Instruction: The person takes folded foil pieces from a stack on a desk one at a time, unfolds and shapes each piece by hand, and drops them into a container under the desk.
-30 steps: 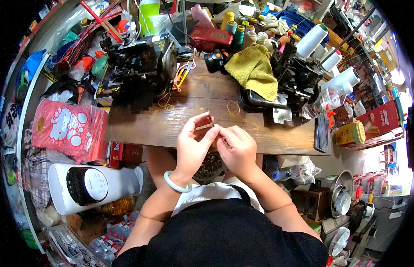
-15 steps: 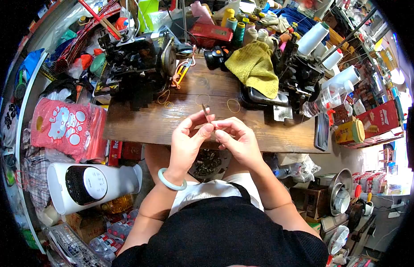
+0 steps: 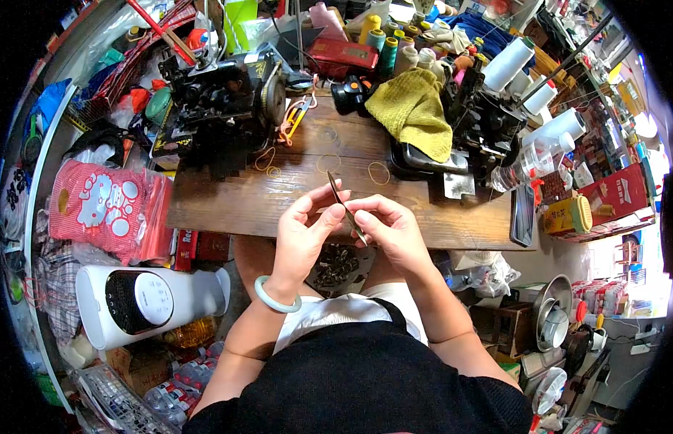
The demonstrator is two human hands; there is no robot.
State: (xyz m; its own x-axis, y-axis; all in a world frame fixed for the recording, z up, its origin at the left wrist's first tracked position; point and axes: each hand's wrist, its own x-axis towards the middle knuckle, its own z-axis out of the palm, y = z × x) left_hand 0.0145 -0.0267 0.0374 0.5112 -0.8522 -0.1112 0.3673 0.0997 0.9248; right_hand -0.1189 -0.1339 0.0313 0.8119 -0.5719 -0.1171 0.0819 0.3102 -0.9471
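Observation:
In front of my lap, just over the table's near edge, a slim dark pointed metal tool (image 3: 352,219) slants between my hands. My left hand (image 3: 306,228) is closed around its upper part, with the tip sticking up past the fingers. Thumb and fingers of my right hand (image 3: 390,230) pinch the tool lower down, and its bottom end shows between the hands. Whether it is tweezers or a small blade is unclear. Beyond my fingertips, thin yellowish rubber bands (image 3: 379,163) lie on the wooden table (image 3: 213,199).
A black sewing machine (image 3: 228,94) stands at left, another (image 3: 492,123) at right beside a yellow-green cloth (image 3: 416,108). Orange-handled scissors (image 3: 296,119) lie behind the bands. A phone (image 3: 523,215) rests at the right edge. Several thread spools (image 3: 388,56) stand at the back.
The tool has turned in my fingers; its lower end now shows below my right thumb. Both hands stay in nearly the same place.

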